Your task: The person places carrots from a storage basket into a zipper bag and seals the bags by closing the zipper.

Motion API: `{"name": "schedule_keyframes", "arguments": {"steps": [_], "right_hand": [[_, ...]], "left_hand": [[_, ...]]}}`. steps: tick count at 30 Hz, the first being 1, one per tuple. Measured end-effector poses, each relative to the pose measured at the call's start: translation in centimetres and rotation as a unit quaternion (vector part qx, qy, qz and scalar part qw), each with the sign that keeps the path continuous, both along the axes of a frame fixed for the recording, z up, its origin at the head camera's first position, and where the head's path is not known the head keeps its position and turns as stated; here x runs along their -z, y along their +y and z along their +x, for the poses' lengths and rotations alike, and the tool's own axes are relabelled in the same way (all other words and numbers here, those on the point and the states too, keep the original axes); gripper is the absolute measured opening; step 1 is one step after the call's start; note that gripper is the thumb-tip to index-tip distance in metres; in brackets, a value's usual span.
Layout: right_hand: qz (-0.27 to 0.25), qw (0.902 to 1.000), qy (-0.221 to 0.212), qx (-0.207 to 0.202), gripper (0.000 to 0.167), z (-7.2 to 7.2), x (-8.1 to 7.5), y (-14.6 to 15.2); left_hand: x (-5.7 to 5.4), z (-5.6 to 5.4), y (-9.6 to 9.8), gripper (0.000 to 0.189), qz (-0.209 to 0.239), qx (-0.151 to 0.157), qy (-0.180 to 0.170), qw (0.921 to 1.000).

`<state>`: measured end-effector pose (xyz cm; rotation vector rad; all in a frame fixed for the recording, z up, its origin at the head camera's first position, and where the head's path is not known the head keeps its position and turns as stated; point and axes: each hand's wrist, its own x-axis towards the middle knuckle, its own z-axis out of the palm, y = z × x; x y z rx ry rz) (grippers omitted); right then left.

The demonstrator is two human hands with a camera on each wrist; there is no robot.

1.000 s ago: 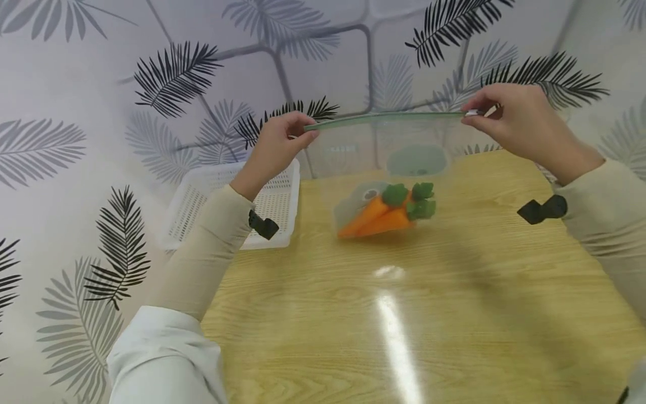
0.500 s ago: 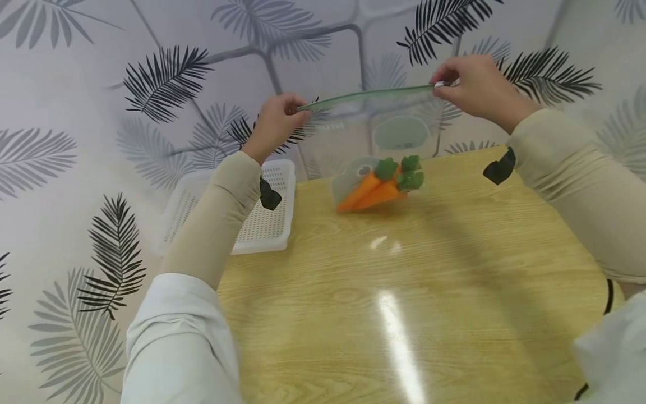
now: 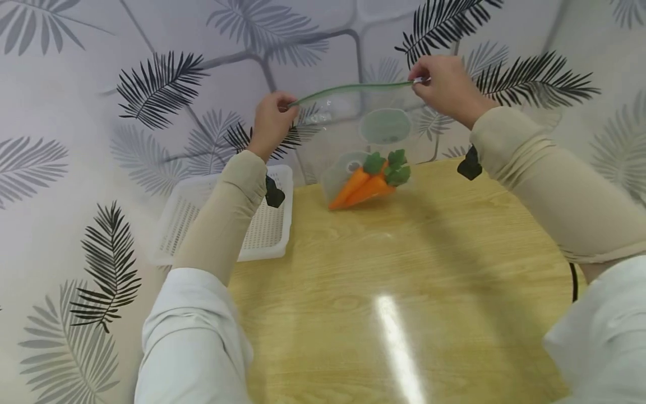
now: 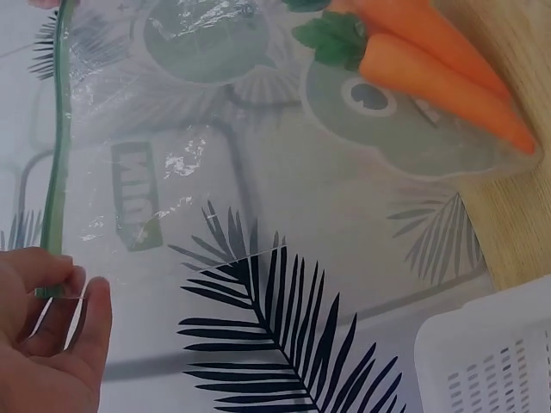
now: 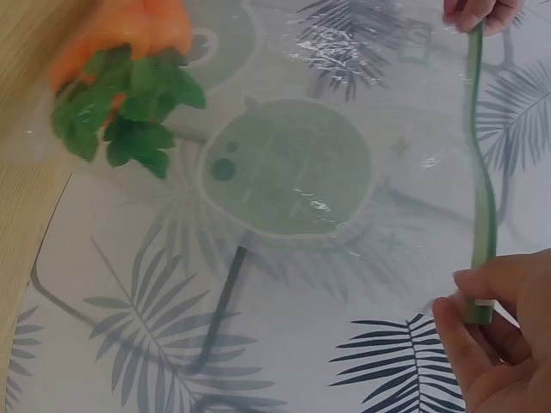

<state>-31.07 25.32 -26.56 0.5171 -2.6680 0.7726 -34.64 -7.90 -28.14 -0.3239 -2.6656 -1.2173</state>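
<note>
A clear zip bag (image 3: 338,132) with grey-green printed patches hangs upright between both hands, above the back of the table. In its bottom lie orange carrots (image 3: 360,188) with green leafy tops. My left hand (image 3: 272,123) pinches one end of the green zip strip (image 4: 60,146) between thumb and fingers. At the opposite end, my right hand (image 3: 444,87) pinches the strip by a small white slider (image 3: 418,81). Between the hands the strip bows gently upward. The right wrist view shows thumb and fingertips (image 5: 469,280) pressed round the strip's end.
A white perforated basket (image 3: 286,224) stands at the table's back left, partly behind the left forearm. The wood-grain table (image 3: 323,303) meets a leaf-patterned wall covering (image 3: 313,62) behind the bag. A black cord (image 3: 574,280) shows by the right sleeve.
Both hands have risen and shifted left with the bag, the right hand farther, so they are closer together. The carrots have moved up with the bag. The zip strip now curves more.
</note>
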Motion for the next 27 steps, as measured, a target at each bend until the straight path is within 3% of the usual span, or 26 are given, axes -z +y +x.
{"name": "schedule_keyframes", "arguments": {"steps": [3, 6, 9, 12, 16, 19, 24, 27], "right_hand": [[0.008, 0.9999, 0.013, -0.002, 0.020, -0.6, 0.2, -0.2], [0.011, 0.9996, 0.024, 0.002, 0.022, -1.3, 0.0, -0.2], [0.018, 0.9990, 0.041, 0.007, 0.022, -1.6, 0.1, 0.0], [0.046, 0.9978, 0.047, -0.009, 0.019, -1.3, 0.8, 0.5], [0.093, 0.9940, 0.031, -0.048, 0.016, 0.3, 2.8, 1.5], [0.103, 0.9926, 0.022, -0.060, 0.017, 2.0, 4.0, 2.4], [0.115, 0.9903, 0.037, -0.067, 0.016, 5.4, 5.3, 3.6], [0.125, 0.9868, 0.053, -0.089, 0.015, 7.6, 6.3, 3.7]], "left_hand": [[-0.1, -0.5, 0.1, 0.021, 0.003, -0.020, 0.019, 0.9996], [-0.3, -0.9, 0.7, 0.018, 0.015, -0.020, 0.065, 0.9976], [-0.1, -1.0, 1.4, 0.015, 0.030, 0.000, 0.101, 0.9945], [0.4, -0.4, 1.7, 0.014, 0.010, 0.035, 0.088, 0.9955], [1.4, 1.6, 1.5, 0.014, -0.046, 0.100, 0.047, 0.9928], [2.0, 3.3, 1.4, 0.012, -0.056, 0.145, 0.041, 0.9869], [3.1, 6.3, 1.6, 0.009, -0.070, 0.197, 0.046, 0.9767], [4.1, 8.7, 1.5, 0.007, -0.093, 0.223, 0.027, 0.9699]]}}
